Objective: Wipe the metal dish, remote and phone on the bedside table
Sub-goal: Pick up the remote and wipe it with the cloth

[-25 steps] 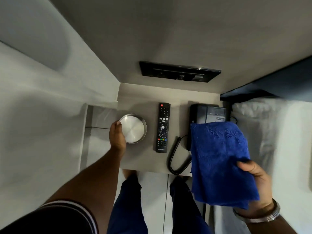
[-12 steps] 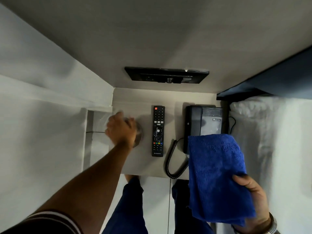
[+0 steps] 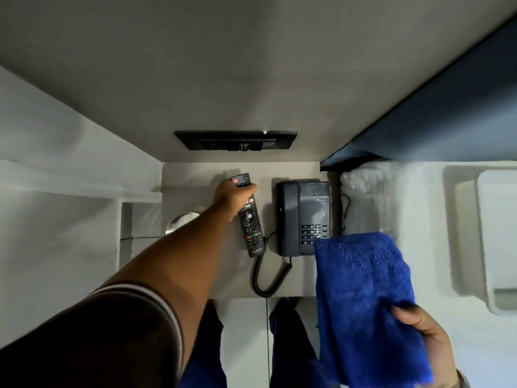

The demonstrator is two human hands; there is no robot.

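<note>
Grasping the remote (image 3: pixel 249 219) left of the phone (image 3: pixel 303 218) on the counter (image 3: pixel 195 261), the left hand (image 3: pixel 232 197) is starting the remote step, which is probably requiring the blue cloth (image 3: pixel 363 303) gripped in the right hand (image 3: pixel 425 337).

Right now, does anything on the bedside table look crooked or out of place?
Only the remote: it lies slanted, not square with the phone, because the left hand grips its far end. Nothing looks spilled or damaged.
</note>
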